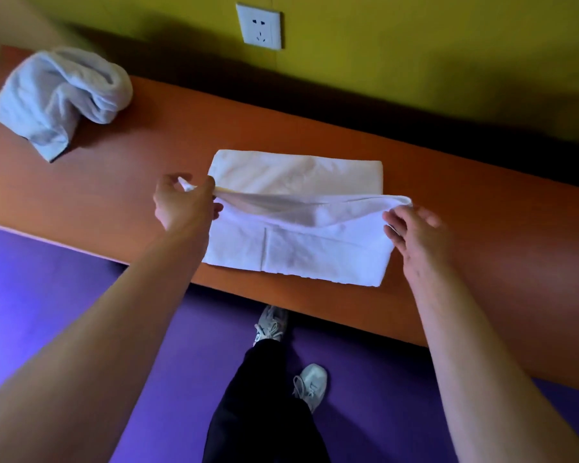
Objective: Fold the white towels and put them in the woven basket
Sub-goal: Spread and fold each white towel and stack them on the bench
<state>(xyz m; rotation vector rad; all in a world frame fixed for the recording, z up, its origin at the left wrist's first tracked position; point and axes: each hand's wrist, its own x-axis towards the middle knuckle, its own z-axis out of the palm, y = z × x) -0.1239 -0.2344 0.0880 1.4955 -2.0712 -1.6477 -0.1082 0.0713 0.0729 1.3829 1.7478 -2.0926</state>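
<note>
We look down on a long orange-brown counter [147, 195] that runs along a yellow-green wall [415, 45], with a white wall socket [259, 26] above its far edge. Below the near edge lies a purple floor [47, 295], where we see our dark trouser leg and two pale shoes [310, 385].

We count two white towels. One flat towel [298, 248] lies in the middle of the counter, its near edge close to the counter's front lip and its far part just short of the shadowed strip by the wall. The crumpled towel [61, 95] sits well apart at the far left end, bunched in a loose heap.

Our left hand [184, 205] pinches the left end of a lifted fold of the flat towel, and our right hand [415, 235] pinches the right end, so the raised edge sags between them above the layers resting on the counter.

Bare counter stretches between the two towels and on to the right of the flat one.
</note>
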